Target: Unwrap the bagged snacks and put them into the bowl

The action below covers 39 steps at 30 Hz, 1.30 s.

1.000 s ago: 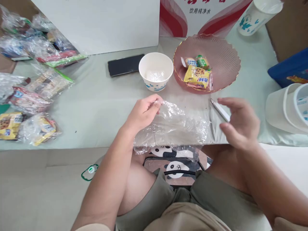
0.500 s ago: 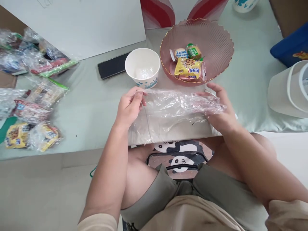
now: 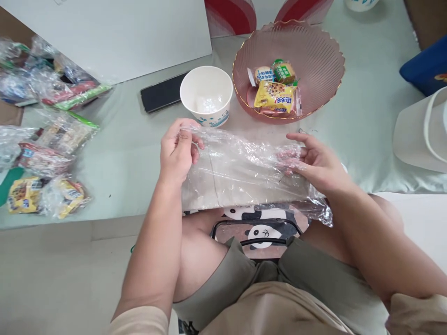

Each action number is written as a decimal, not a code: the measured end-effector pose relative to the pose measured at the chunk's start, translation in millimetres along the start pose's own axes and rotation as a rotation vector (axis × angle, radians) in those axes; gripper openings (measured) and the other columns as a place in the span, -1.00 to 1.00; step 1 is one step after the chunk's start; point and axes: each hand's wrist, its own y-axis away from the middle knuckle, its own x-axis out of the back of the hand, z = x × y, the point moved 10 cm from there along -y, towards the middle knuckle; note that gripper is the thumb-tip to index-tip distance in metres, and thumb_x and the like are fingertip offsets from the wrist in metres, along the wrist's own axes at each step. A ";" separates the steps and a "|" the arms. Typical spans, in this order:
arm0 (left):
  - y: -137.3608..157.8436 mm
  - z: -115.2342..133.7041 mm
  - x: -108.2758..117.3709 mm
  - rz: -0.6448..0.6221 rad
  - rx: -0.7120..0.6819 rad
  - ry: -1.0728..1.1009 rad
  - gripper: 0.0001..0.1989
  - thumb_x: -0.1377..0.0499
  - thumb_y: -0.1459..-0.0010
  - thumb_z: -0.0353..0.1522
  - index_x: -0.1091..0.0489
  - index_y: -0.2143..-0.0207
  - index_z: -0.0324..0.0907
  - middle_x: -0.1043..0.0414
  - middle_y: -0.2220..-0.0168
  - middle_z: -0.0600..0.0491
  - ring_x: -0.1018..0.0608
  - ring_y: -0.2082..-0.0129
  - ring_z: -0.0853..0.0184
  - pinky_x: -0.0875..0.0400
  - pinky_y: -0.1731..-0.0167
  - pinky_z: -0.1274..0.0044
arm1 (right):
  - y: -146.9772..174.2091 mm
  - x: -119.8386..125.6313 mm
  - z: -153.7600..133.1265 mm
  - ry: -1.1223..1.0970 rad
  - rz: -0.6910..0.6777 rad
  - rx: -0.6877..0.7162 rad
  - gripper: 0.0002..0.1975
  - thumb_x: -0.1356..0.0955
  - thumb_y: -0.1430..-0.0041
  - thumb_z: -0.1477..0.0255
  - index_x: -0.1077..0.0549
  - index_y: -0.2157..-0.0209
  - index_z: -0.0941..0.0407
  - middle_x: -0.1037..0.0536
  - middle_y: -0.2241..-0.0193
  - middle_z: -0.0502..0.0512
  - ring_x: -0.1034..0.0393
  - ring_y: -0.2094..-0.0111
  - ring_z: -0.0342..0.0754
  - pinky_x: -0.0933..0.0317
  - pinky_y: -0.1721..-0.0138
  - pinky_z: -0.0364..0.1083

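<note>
A clear plastic bag (image 3: pixel 237 172) is stretched between my two hands above the table's front edge. My left hand (image 3: pixel 178 151) pinches its upper left corner between thumb and fingers. On the other side, my right hand (image 3: pixel 316 163) has its fingertips behind the crinkled film and its thumb in front, with the index finger stretched out. A loose lower corner of the bag hangs below the right wrist. Just beyond the bag stand a white paper cup (image 3: pixel 206 93) with clear film inside and a pink ribbed glass bowl (image 3: pixel 314 60) holding several wrapped snacks (image 3: pixel 275 95).
A black phone (image 3: pixel 164 93) lies left of the cup, in front of a large white box (image 3: pixel 139 37). Several bagged snacks (image 3: pixel 45 158) are spread at the left. A white bucket (image 3: pixel 415 130) and a blue container (image 3: pixel 426 70) stand at the right.
My left hand has moved slightly left and up with the bag's corner. The right fingers have shifted, the bag has spread wider, and its lower right corner now hangs down.
</note>
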 end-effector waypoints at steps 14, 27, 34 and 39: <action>2.9 -22.1 -13.8 -0.107 0.296 0.071 -0.74 -0.41 0.14 -0.40 -0.42 0.37 -0.16 -0.64 0.33 0.04 -0.67 0.33 0.33 -0.57 0.32 0.53 | -2.6 11.5 -13.7 0.100 0.151 0.214 -0.69 -0.51 -0.12 0.16 -0.45 0.22 0.02 -0.51 0.41 -0.02 -0.38 0.49 -0.13 -0.30 0.49 -0.11; 8.1 -21.6 -12.3 -0.113 0.324 0.136 -0.80 -0.32 0.02 -0.24 -0.34 0.46 -0.07 -0.48 0.56 0.13 -0.53 0.63 0.40 -0.31 0.69 0.59 | 18.5 48.6 -42.2 -0.019 0.239 0.376 -0.69 -0.48 -0.16 0.04 -0.50 0.40 -0.03 -0.51 0.46 0.00 -0.27 0.55 -0.11 -0.13 0.55 -0.07; 32.9 -32.0 -30.8 -0.126 0.459 0.190 -0.80 -0.15 -0.08 -0.22 -0.39 0.50 -0.14 -0.58 0.36 -0.03 -0.65 0.40 0.33 -0.59 0.37 0.50 | 42.7 55.1 -70.3 0.351 0.093 0.567 -0.85 -0.45 -0.22 0.27 -0.60 0.43 -0.05 -0.56 0.18 0.07 -0.51 0.11 0.06 -0.41 0.06 0.13; 27.9 -31.2 -40.1 -0.083 0.339 0.123 -0.65 -0.40 0.06 -0.23 -0.43 0.21 -0.08 -0.58 -0.01 -0.05 -0.68 0.14 0.22 -0.61 0.29 0.48 | 42.3 33.3 -67.4 0.527 -0.087 0.621 -0.76 -0.36 -0.17 0.49 -0.68 0.28 -0.06 -0.54 0.10 0.12 -0.44 0.33 -0.04 -0.40 0.30 0.06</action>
